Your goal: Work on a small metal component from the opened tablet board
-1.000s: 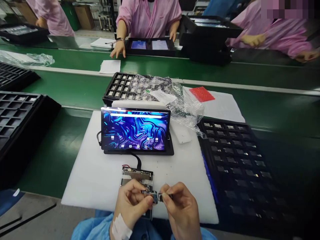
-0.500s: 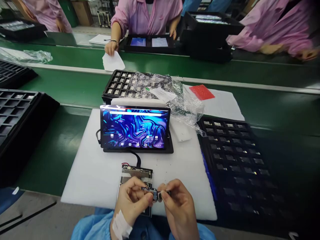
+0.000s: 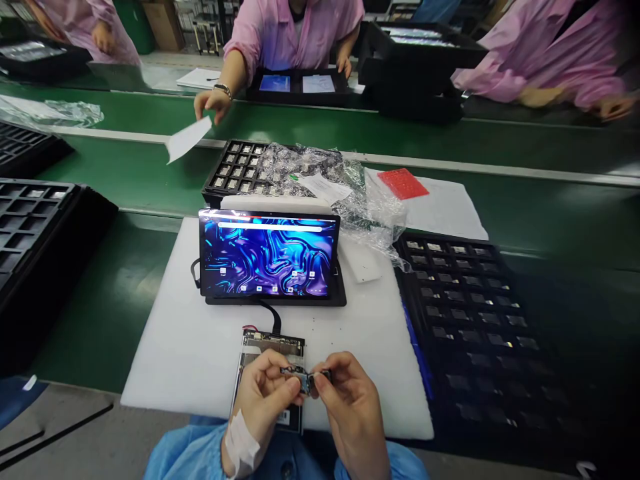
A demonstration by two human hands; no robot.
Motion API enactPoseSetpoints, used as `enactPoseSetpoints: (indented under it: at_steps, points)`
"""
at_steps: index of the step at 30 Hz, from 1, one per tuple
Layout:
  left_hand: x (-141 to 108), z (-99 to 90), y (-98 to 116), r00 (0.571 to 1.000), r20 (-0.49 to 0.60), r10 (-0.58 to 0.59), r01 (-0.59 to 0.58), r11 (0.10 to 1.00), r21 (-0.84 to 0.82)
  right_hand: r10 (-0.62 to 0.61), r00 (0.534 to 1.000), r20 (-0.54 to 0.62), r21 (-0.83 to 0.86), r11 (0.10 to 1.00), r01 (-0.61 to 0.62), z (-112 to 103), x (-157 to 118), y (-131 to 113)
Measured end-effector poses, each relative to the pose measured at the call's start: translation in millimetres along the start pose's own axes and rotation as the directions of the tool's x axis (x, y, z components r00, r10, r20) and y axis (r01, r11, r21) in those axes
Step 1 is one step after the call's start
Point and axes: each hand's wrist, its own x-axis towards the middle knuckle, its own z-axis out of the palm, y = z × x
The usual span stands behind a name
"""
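Observation:
My left hand (image 3: 261, 397), with white tape at the wrist, pinches a small electronic module (image 3: 301, 380) between thumb and fingers. In my right hand (image 3: 356, 403) is a small dark piece (image 3: 324, 375), pressed end to end against that module; I cannot tell whether the two are joined. Under my hands lies an opened device with a bare circuit board (image 3: 275, 345), partly covered by my left hand. A black flat cable (image 3: 274, 317) runs from it towards a lit tablet screen (image 3: 270, 253), which leans upright behind.
Everything stands on a white foam mat (image 3: 170, 360). A black compartment tray (image 3: 465, 293) of small parts is at right, another tray (image 3: 233, 167) behind the screen under clear plastic wrap (image 3: 300, 160). A red sheet (image 3: 403, 183) lies on white foam. Opposite, a co-worker's hand (image 3: 214, 103) holds white paper (image 3: 187, 140).
My hands have risen slightly, and the dark piece in my right hand has turned closer against the module. Across the line, the co-worker's hand has carried the paper leftward.

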Motion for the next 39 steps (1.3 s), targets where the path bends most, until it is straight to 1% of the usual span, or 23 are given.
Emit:
enactPoseSetpoints:
  at_steps: [3,7,9,15,19,22,25,28,31,36,39]
  points:
    - [0,-0.6,-2,1.000,0.004,-0.004,0.004,1.000,-0.017,-0.034,0.999,-0.013,-0.037,0.999,0.034,2,1,0]
    - [0,0.1,-2,1.000,-0.009,0.014,-0.014,1.000,0.002,-0.141,0.985,-0.102,-0.160,0.979,0.124,7,-1,-3]
    - [0,0.5,-2,1.000,-0.020,0.011,-0.011,1.000,0.003,-0.173,0.977,-0.124,-0.193,0.970,0.147,9,-2,-3]
    - [1,-0.7,-2,1.000,-0.020,-0.007,0.007,1.000,0.026,-0.158,0.981,-0.109,-0.192,0.972,0.136,5,-4,2]
    - [2,-1.2,-3,1.000,-0.019,0.004,-0.004,1.000,0.014,-0.154,0.983,-0.099,-0.210,0.969,0.130,4,-5,4]
    - [1,-2.0,-2,1.000,-0.013,0.014,-0.014,1.000,0.002,-0.160,0.982,-0.100,-0.246,0.960,0.132,5,-5,2]
    - [1,-3.8,-2,1.000,-0.019,0.007,-0.006,1.000,0.010,-0.168,0.983,-0.076,-0.275,0.951,0.141,7,-4,-3]
    - [0,-5.6,-3,1.000,-0.024,0.001,0.000,1.000,0.020,-0.142,0.989,-0.047,-0.263,0.957,0.125,8,-3,-10]
    - [0,-6.5,-3,1.000,-0.028,-0.003,0.003,1.000,0.014,-0.095,0.995,-0.029,-0.197,0.976,0.087,9,-1,-14]
    - [1,-6.7,-4,1.000,-0.025,-0.004,0.004,1.000,0.013,-0.004,1.000,0.012,-0.106,0.994,0.005,6,2,-12]
    - [1,-5.7,-2,1.000,-0.021,-0.004,0.004,1.000,0.011,0.038,0.999,0.024,-0.079,0.996,-0.036,3,4,-10]
